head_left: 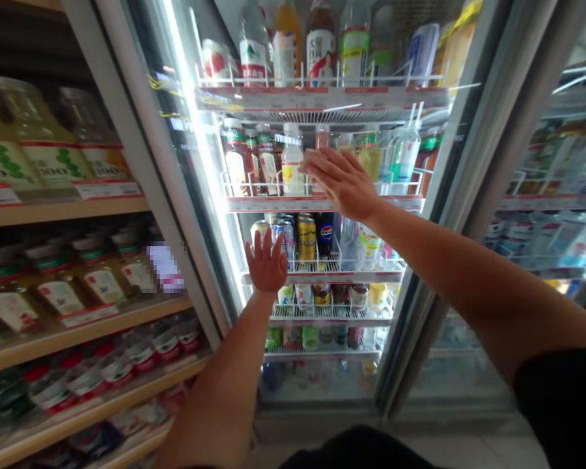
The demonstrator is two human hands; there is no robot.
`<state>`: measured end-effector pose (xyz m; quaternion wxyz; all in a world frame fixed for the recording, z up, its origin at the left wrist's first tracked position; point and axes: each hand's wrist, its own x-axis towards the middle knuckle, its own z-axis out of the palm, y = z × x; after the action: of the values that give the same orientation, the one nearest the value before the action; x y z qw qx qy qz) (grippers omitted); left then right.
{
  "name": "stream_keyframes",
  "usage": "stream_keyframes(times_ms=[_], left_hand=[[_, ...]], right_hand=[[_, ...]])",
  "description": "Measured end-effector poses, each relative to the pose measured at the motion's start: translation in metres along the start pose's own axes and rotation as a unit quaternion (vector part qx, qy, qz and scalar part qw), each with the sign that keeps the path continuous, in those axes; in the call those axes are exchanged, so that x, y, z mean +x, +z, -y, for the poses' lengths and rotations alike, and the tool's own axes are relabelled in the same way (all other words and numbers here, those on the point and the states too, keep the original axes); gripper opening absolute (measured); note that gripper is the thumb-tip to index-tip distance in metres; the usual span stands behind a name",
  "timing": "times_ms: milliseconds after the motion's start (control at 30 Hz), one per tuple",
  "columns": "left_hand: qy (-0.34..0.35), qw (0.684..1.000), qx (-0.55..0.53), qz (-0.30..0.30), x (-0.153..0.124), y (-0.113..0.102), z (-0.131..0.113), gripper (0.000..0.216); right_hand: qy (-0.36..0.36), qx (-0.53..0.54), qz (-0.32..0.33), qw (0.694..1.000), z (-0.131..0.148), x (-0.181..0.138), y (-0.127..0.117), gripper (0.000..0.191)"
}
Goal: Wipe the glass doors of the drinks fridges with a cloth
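My right hand [344, 181] is stretched out flat with nothing in it, in front of a shelf of drink bottles. Just left of its fingertips stands a bottle with a white cap and a yellow-and-white label [292, 166]. Lower and to the left, my left hand [267, 264] is raised with its fingers spread, also holding nothing. Behind and beside it are a blue-and-silver can [286, 241], a gold can [306, 238] and a dark blue Pepsi bottle [325, 233]. I cannot tell whether either hand touches anything.
The lit drinks cooler [254, 206] has several wire-fronted shelves between metal door frames [505, 137]. On the left, wooden shelves [92, 319] carry rows of bottles [100, 280]. Another cooler section [542, 241] stands at the right. Tiled floor [488, 449] shows at the bottom.
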<state>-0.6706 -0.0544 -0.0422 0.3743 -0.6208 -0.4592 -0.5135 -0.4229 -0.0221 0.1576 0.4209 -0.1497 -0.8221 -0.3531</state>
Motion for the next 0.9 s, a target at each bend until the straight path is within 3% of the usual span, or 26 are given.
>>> stream_keyframes(times_ms=[133,267,333,500,567,633,700,900], left_hand=[[0.017,1.000,0.016,-0.012,-0.001,0.001,0.002,0.049],[0.006,1.000,0.011,-0.003,-0.002,0.003,0.004,0.051],[0.008,1.000,0.007,-0.008,-0.002,0.004,0.004,0.051],[0.015,1.000,-0.008,-0.020,-0.002,0.006,0.006,0.051],[0.006,1.000,-0.021,-0.012,-0.003,0.007,0.008,0.052],[0.003,1.000,-0.023,-0.005,-0.003,0.007,0.009,0.052],[0.000,1.000,-0.023,-0.005,-0.003,0.008,0.009,0.053],[-0.033,0.998,-0.045,0.011,-0.002,0.008,0.008,0.057]], right_hand=[[0.068,-0.040,-0.034,0.996,-0.005,-0.040,-0.013,0.050],[-0.021,-0.054,0.043,0.997,-0.004,-0.088,-0.023,0.062],[-0.031,-0.068,0.053,0.996,-0.011,-0.103,-0.031,0.066],[0.087,-0.126,-0.041,0.987,-0.019,-0.145,-0.045,0.067],[0.047,-0.131,-0.024,0.990,-0.010,-0.171,-0.045,0.071],[-0.033,-0.116,0.043,0.992,-0.002,-0.192,-0.045,0.072],[-0.065,-0.108,0.084,0.988,0.000,-0.202,-0.046,0.073],[0.048,-0.138,-0.020,0.989,0.004,-0.205,-0.040,0.073]])
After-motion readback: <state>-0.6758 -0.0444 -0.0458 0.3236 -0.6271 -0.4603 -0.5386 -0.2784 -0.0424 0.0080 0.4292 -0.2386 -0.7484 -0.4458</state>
